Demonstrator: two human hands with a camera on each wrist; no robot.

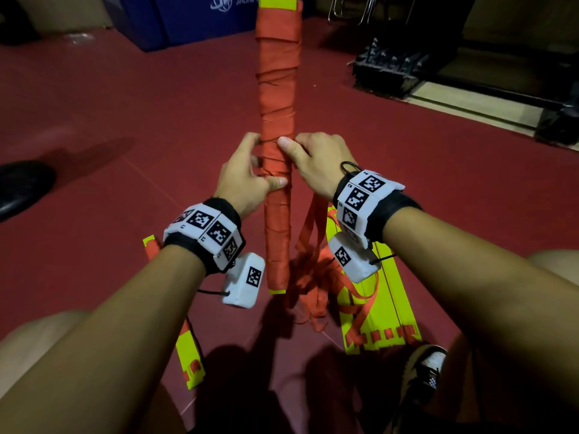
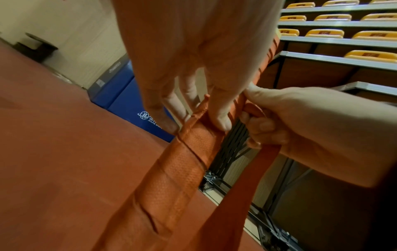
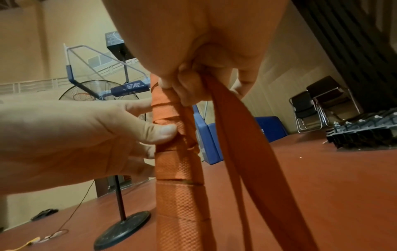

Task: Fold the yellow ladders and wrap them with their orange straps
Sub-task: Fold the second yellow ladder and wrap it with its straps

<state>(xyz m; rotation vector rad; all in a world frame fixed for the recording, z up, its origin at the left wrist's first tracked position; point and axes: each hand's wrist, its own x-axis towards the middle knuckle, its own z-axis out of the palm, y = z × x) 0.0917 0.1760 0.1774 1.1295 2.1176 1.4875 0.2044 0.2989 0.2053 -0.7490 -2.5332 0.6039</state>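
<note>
Now both hands, left hand (image 1: 247,175) and right hand (image 1: 316,164), hold the stiff wrapped ladder bundle (image 1: 277,120); the soft orange strap (image 3: 236,135) hangs under the right grip.

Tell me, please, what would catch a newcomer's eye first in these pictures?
First, the tall folded yellow ladder bundle wound in orange strap, held upright at centre over the dark red floor. The left hand and right hand grip it on either side at mid-height, the right one also holding loose orange strap tails. More flat yellow ladder slats lie on the floor at lower right.
</note>
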